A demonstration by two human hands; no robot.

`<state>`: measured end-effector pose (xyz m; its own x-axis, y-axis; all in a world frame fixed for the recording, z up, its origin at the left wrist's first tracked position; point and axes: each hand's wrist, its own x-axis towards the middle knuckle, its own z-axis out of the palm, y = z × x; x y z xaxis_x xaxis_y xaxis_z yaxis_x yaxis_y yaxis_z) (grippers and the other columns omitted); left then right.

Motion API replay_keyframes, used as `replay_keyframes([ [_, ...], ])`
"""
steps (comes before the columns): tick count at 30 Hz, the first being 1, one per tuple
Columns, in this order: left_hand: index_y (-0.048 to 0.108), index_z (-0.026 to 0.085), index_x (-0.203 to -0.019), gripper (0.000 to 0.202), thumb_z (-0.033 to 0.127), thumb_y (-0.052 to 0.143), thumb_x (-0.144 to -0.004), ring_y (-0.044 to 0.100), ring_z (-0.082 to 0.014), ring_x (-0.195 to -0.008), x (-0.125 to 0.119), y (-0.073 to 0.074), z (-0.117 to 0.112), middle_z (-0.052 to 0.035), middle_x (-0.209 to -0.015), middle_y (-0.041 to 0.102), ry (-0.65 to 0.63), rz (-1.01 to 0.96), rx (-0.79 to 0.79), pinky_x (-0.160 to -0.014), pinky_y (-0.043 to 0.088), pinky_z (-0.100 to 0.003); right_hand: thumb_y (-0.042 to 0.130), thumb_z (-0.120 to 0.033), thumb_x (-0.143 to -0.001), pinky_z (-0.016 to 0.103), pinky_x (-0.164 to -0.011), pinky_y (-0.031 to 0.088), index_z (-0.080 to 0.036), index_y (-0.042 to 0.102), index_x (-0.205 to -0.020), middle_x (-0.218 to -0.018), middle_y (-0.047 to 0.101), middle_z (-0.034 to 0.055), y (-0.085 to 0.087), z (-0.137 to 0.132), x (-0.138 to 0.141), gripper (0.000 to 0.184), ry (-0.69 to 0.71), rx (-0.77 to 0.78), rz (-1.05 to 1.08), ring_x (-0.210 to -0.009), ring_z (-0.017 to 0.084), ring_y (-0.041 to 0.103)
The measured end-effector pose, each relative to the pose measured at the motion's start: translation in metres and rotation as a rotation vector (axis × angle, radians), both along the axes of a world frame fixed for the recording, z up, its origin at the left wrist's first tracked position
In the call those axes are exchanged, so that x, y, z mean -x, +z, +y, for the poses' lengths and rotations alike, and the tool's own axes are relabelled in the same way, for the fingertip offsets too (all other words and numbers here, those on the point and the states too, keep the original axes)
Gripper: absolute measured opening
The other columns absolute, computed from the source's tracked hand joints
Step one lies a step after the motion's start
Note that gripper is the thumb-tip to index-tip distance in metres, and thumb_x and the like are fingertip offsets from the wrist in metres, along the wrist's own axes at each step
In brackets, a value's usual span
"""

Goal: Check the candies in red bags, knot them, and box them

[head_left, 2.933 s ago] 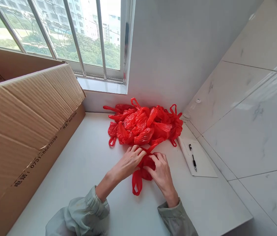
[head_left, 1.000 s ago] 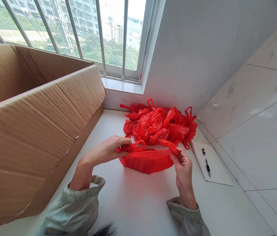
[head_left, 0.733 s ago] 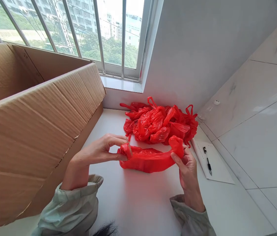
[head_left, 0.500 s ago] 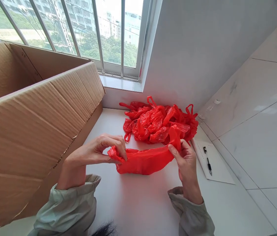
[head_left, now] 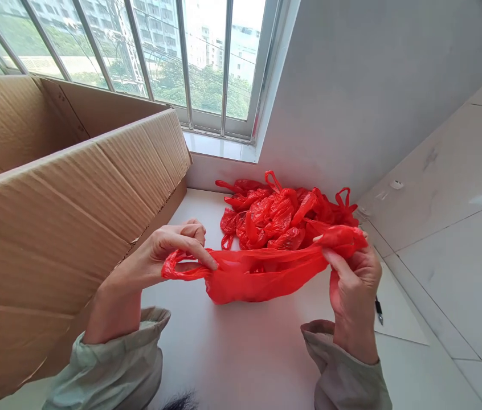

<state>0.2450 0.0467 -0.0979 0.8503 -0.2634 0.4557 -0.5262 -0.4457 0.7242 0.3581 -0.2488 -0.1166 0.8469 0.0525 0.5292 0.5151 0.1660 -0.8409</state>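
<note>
A red plastic bag [head_left: 262, 282] is stretched sideways above the white tabletop [head_left: 241, 347], between my two hands. My left hand [head_left: 176, 247] pinches its left end, with a handle loop hanging around the fingers. At the other end, my right hand [head_left: 354, 279] grips a bunched part of the bag between thumb and fingers. Behind the held bag lies a heap of crumpled red plastic bags [head_left: 279, 208], several with handle loops sticking up. The held bag hides the front of this heap.
A large cardboard box [head_left: 108, 171] stands open on the left. White paper [head_left: 399, 307] with a black pen [head_left: 378, 312] lies at the right, partly behind my right hand. A barred window [head_left: 202, 68] is at the back, and a tiled wall [head_left: 458, 239] on the right.
My hands have moved farther apart, the right one to the right, pulling the bag longer. The left handle loop now shows opened out. The view has shifted slightly.
</note>
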Motion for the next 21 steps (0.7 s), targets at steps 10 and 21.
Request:
replay_keyframes([
  [10,0.072,0.036,-0.097,0.021,0.018,0.064,-0.092,0.053,-0.0177,-0.1,0.03,0.016,-0.025,0.0022,-0.101,0.064,-0.045,0.128,-0.417,-0.081,0.048,-0.022,0.068,-0.035,-0.089,0.032,-0.078,0.053,-0.031,0.067,-0.11,-0.106,0.072,0.0003,0.02,-0.026,0.016,0.022,-0.115,0.792,-0.362,-0.09,0.017,0.067],
  [21,0.063,0.032,-0.105,0.017,0.022,0.049,-0.102,0.059,-0.0133,-0.083,0.058,0.037,-0.046,0.0047,-0.088,0.066,-0.04,0.162,-0.382,-0.084,0.048,-0.025,0.067,-0.041,-0.089,0.025,-0.051,0.044,-0.027,0.073,-0.109,-0.088,0.072,-0.0001,0.031,-0.052,0.046,0.026,-0.583,0.883,-0.219,-0.056,0.011,0.056],
])
